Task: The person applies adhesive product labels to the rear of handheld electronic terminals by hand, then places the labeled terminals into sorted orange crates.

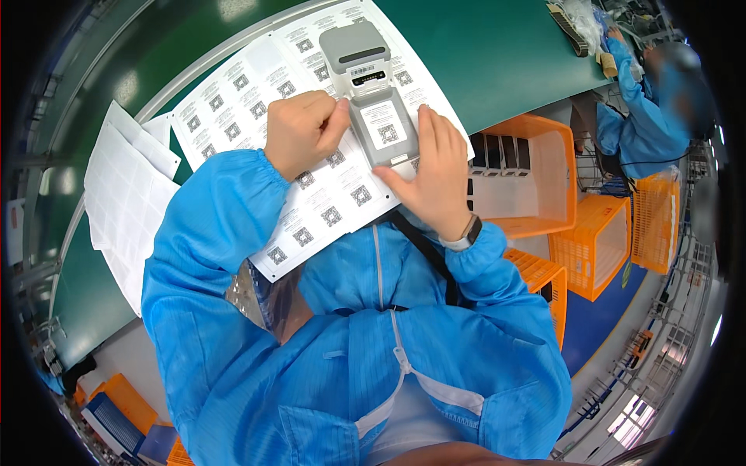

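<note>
A grey and white handheld terminal (378,109), which looks like a payment terminal, lies on a large sheet of printed stickers (284,167). On its lower grey face sits a white label (384,124) with a square code. My left hand (307,132) is closed beside the terminal's left edge, thumb and forefinger together near the label; the curled fingers hide whatever they may hold. My right hand (433,171) is open along the terminal's lower right side, its fingers stretched out and the thumb near the bottom end.
More white sheets (128,182) overlap at the left on the green table (474,54). At the right, an orange bin (536,225) holds several dark-screened devices (505,154); orange crates (594,245) stand beyond it. A person in blue (645,132) is at the far right.
</note>
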{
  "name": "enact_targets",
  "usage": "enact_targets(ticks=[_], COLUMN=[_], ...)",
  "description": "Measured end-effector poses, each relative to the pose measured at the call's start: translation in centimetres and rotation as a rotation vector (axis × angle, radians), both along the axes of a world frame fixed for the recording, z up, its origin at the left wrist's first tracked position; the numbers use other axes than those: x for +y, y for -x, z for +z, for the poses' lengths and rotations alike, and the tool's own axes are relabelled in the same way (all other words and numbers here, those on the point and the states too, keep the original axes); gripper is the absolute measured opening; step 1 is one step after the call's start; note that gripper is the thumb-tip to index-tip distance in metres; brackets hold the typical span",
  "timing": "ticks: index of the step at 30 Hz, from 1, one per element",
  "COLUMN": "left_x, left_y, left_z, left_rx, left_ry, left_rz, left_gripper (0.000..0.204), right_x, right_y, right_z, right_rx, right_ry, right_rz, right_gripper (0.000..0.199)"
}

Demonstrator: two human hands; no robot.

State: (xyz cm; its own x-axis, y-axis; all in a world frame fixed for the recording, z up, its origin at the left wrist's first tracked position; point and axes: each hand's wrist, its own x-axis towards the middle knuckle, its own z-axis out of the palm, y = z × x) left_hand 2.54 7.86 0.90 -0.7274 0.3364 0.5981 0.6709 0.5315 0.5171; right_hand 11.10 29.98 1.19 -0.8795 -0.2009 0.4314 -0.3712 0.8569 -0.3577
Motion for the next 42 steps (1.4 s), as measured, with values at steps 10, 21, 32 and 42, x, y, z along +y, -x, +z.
enact_targets(ticks=[10, 21, 32, 42], left_x=[0.2, 0.0, -0.6, -0.7], left_y=[0.2, 0.8, 2.3, 0.6], left_z=[0.2, 0.8, 0.8, 0.1], left_rx=[-0.175, -0.233, -0.187, -0.51], left_ry=[-0.107, -0.054, 0.075, -0.308], left_rz=[0.023, -0.068, -0.269, -0.456], left_gripper=[0.035, 0.024, 0.018, 0.071], right_x=[-2.8, -1.1, 1.5, -3.5], right_y=[-0.7, 0.9, 3.2, -5.7], right_z=[0.3, 1.5, 5.9, 2.2], right_rx=[-0.076, -0.191, -0.683, -0.677], right_ry=[0.132, 0.283, 1.048, 2.038], right_rz=[-0.142, -0.151, -0.261, 0.264], right_gripper=[0.104, 0.101, 0.093, 0.085])
